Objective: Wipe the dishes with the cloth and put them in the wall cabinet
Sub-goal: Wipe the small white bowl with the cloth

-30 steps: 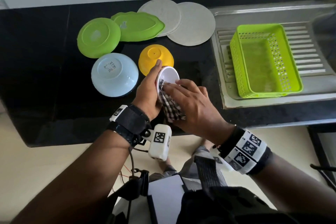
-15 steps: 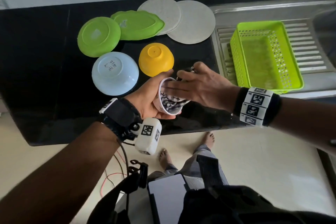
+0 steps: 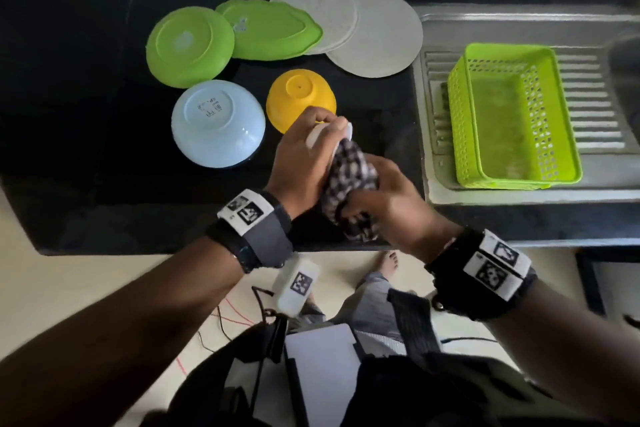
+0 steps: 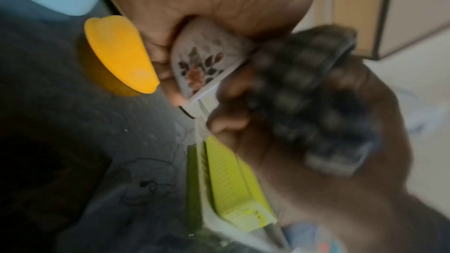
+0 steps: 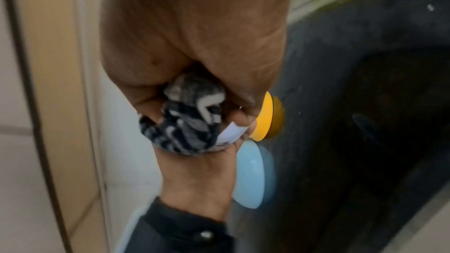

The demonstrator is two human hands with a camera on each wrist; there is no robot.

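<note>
The left hand (image 3: 301,163) grips a small white floral-printed cup (image 4: 204,62), fingers curled round its wall, held above the front edge of the black stone counter (image 3: 86,114). The right hand (image 3: 388,204) clamps a bunched black-and-white checked cloth (image 3: 349,177), fingers closed on it, pressing it into the cup's mouth. Risk: the cup hangs near the counter edge over bare floor; a hard twist of the cloth could wrench it loose. The upturned yellow plastic bowl (image 3: 300,95) just beside the left knuckles could be knocked. No wall cabinet is in view.
</note>
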